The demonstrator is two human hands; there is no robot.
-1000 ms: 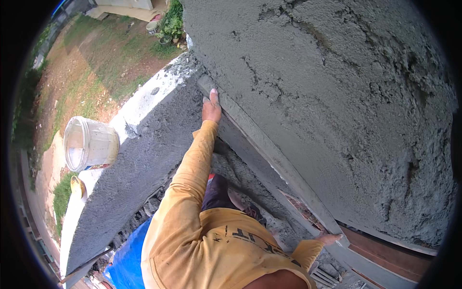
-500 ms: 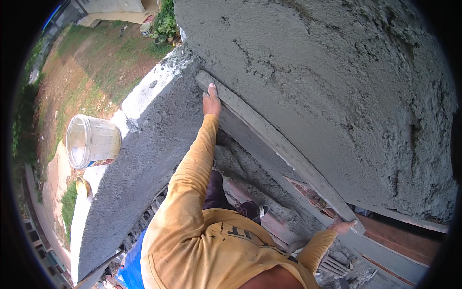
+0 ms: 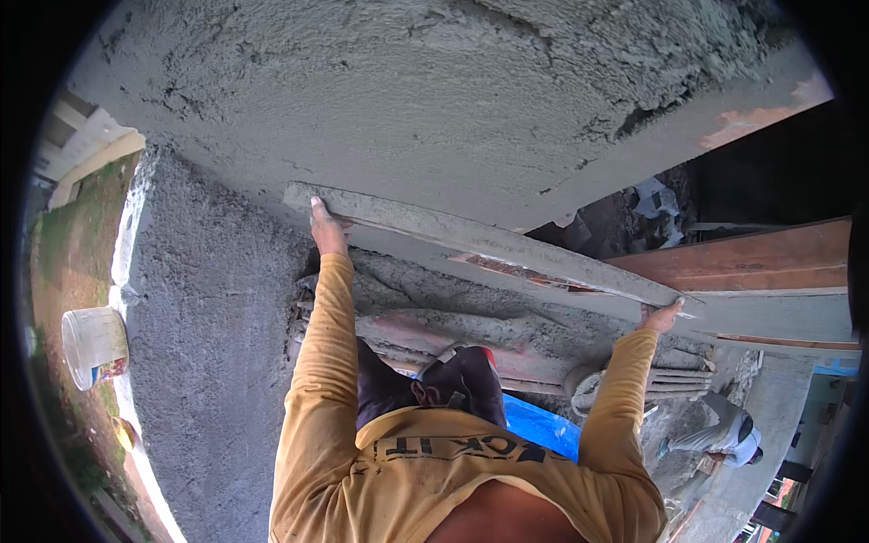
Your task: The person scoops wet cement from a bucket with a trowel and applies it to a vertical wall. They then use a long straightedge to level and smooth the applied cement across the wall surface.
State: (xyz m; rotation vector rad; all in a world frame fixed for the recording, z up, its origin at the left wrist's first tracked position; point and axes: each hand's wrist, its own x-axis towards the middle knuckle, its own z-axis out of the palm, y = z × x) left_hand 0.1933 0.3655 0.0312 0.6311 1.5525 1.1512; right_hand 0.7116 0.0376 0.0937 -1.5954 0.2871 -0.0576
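A long, mortar-coated straightedge [image 3: 489, 242] spans both my hands and lies along the grey wet-plastered wall [image 3: 380, 118] in front of me. Near its left end, my left hand [image 3: 327, 228] is closed on it, thumb on top. My right hand [image 3: 663, 316] grips the other end, close to the wooden frame [image 3: 751, 258] of an opening. The plaster is fairly smooth just above the bar and rough with cracks higher up. The undersides of my fingers are partly hidden.
On the white-edged side wall [image 3: 208, 362] to my left stand a clear plastic bucket [image 3: 95, 347] and a small yellow thing [image 3: 122, 433]. Heaped mortar [image 3: 416, 290] lies below the bar. A blue tarp [image 3: 543, 425] shows beneath me; another person [image 3: 724, 439] bends at lower right.
My view has swung to the right, showing more of the opening and the other person. The straightedge looks less steeply slanted in view; both hands keep their hold on it.
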